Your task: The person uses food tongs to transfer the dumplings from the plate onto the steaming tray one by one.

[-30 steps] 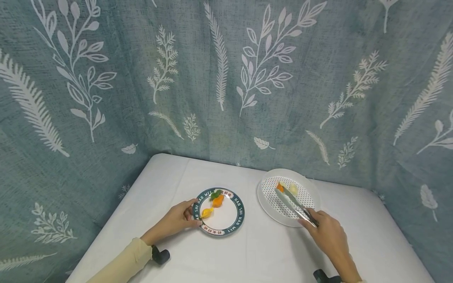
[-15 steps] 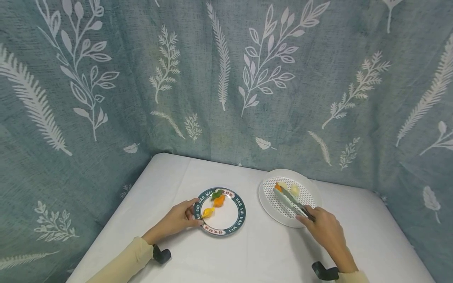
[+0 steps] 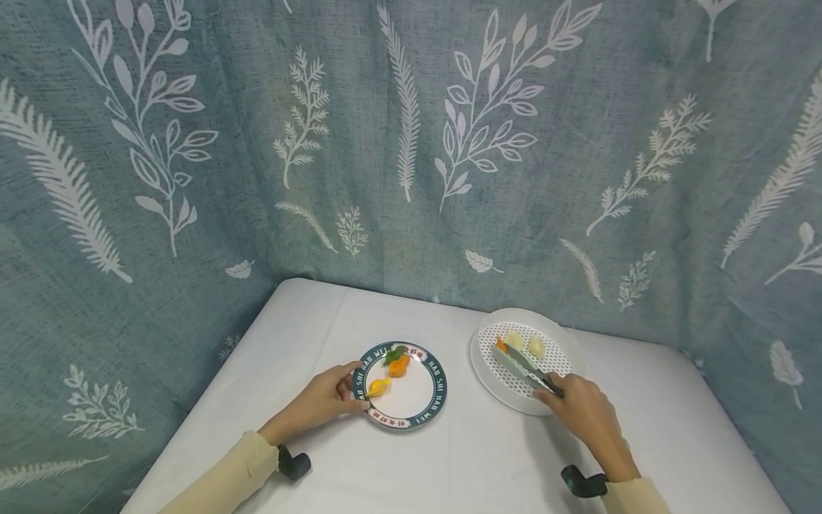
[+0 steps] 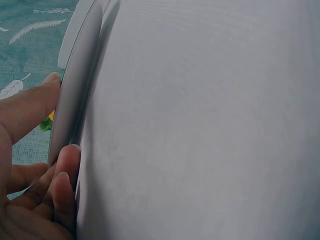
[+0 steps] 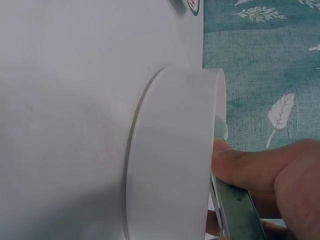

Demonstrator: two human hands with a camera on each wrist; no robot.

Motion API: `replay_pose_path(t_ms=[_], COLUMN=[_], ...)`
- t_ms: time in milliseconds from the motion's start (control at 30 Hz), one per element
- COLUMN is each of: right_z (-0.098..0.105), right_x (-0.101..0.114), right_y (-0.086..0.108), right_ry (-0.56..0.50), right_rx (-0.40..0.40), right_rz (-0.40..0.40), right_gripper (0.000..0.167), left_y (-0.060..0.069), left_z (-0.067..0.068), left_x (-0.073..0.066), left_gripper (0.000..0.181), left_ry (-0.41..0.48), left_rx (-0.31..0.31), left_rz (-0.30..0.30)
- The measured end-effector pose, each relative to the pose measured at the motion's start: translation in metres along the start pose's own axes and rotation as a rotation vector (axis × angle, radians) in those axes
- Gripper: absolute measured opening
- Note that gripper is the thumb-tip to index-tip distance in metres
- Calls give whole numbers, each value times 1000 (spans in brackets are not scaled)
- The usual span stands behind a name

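The left hand (image 3: 321, 396) grips the left rim of a round plate (image 3: 439, 389) with a dark green lettered border. On that plate lie an orange piece (image 3: 399, 366) with a green leafy bit and a yellow piece (image 3: 379, 387). In the left wrist view, thumb and fingers (image 4: 65, 200) hold the plate's edge (image 4: 75, 80). The right hand (image 3: 584, 410) holds metal tongs (image 3: 516, 365), whose tips are at a small orange piece (image 3: 501, 344) in the white perforated dish (image 3: 484, 378). Two pale pieces (image 3: 536, 347) lie beside it. The right wrist view shows the thumb pressing the tongs (image 5: 239, 207).
A white cloth covers the table (image 3: 308, 314). Behind and to the sides hangs a blue-green curtain (image 3: 385, 235) with white leaf prints. The dish's tall side wall (image 5: 172, 150) stands close to the right hand. Each wrist wears a dark device (image 3: 294, 464).
The right hand and tongs have shifted slightly left, and the small orange piece now sits further left in the dish, apart from the pale pieces. The left hand keeps its grip on the plate.
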State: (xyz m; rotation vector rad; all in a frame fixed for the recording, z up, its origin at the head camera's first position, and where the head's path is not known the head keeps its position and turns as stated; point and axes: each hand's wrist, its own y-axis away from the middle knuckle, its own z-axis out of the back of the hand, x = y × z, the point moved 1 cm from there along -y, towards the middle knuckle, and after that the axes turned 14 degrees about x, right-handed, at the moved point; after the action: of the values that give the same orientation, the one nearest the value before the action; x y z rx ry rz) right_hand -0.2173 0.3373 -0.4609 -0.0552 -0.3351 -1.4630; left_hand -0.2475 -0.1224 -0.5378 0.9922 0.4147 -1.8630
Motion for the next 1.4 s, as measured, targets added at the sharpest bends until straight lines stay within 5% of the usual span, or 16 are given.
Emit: replay_pose_path(t_ms=[633, 1067, 1400], right_z=[1, 4, 3], right_x=[-8, -9, 14], right_y=[-1, 10, 18], right_ry=[-55, -67, -56], right_rx=[-9, -130, -240], right_rz=[-63, -33, 47], right_gripper=[68, 71, 68], left_y=[0, 1, 0], left_z=[0, 1, -1], left_x=[0, -2, -1], left_gripper=[84, 85, 84], left_ry=[-8, 0, -16], left_rx=[4, 13, -5], left_rz=[2, -2, 4])
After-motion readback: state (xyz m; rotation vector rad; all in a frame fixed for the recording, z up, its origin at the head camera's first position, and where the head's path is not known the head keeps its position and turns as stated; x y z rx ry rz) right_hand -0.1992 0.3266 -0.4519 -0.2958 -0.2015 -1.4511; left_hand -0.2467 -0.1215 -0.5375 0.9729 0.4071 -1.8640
